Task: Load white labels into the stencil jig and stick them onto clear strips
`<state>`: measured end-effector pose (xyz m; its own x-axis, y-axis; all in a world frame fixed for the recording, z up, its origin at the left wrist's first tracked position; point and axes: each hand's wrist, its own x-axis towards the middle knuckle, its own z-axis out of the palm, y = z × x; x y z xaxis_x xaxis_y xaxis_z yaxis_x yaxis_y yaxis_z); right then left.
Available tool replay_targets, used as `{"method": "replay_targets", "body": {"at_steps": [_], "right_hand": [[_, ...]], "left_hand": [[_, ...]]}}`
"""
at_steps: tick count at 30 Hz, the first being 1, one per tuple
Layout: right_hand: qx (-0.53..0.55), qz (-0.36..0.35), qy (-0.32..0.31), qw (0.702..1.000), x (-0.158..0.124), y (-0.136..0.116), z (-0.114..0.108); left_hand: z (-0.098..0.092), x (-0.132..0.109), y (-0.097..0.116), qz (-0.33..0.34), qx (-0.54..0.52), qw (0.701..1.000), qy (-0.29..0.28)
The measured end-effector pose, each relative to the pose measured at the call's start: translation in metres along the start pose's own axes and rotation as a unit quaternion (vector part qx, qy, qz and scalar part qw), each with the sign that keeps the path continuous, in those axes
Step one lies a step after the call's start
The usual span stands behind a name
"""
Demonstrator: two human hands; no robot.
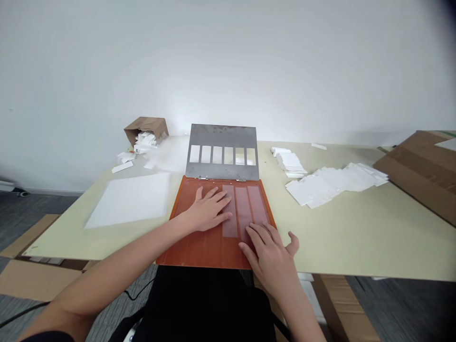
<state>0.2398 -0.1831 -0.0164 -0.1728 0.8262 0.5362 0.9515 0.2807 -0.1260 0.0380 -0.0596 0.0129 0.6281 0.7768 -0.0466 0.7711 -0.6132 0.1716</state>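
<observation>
A reddish-brown board point(199, 249) with shallow lengthwise slots lies at the table's front edge. Hinged to its back edge, a grey metal frame point(223, 134) with a row of rectangular windows stands raised. Pale translucent strips point(230, 223) lie in the slots on the right side of the board. My left hand point(208, 211) rests flat on the board's middle, fingers spread, the tips at the leftmost visible strip. Over the board's right part is my right hand point(270, 251), fingers extended and touching the strips near their front ends. Neither hand shows anything held.
Left of the board lies a stack of white translucent sheets point(131, 199). Behind it, a small cardboard box point(151, 124) spills white pieces. On the right are fanned white cards point(320, 185), a smaller card pile point(289, 161) and a large cardboard box point(423, 166). An open carton point(39, 280) sits below, left.
</observation>
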Motion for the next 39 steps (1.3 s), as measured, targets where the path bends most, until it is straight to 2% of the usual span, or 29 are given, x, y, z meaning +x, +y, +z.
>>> {"method": "replay_targets", "body": {"at_steps": [12,17,20,22,25,29,31,35,39], "right_hand": [[-0.004,0.009,-0.013,1.000,0.005,-0.001,0.005],[-0.016,0.002,-0.014,1.000,0.005,0.001,0.006],[-0.025,-0.015,-0.024,0.999,0.003,0.005,0.004],[-0.030,-0.006,-0.027,0.999,0.000,0.008,0.002],[-0.039,0.032,-0.023,0.998,-0.007,0.013,0.000],[-0.037,0.060,-0.037,0.997,-0.016,0.019,0.002],[-0.028,0.066,-0.038,0.997,-0.019,0.021,0.002],[-0.004,0.069,-0.024,0.997,-0.022,0.020,0.000],[0.012,0.059,-0.008,0.998,-0.023,0.009,-0.003]], "left_hand": [[0.001,0.000,0.002,0.001,0.002,1.000,0.001],[-0.009,-0.005,0.004,-0.016,-0.001,1.000,-0.011],[-0.023,-0.018,-0.002,-0.059,-0.003,0.998,0.003],[-0.034,-0.035,-0.012,-0.108,-0.007,0.994,0.024],[-0.042,-0.071,-0.032,-0.226,-0.020,0.972,0.061],[-0.029,-0.118,-0.054,-0.422,-0.014,0.902,0.096],[-0.015,-0.133,-0.058,-0.473,0.005,0.875,0.101],[0.011,-0.142,-0.057,-0.456,0.018,0.881,0.121],[0.017,-0.144,-0.055,-0.451,0.016,0.880,0.148]]}}
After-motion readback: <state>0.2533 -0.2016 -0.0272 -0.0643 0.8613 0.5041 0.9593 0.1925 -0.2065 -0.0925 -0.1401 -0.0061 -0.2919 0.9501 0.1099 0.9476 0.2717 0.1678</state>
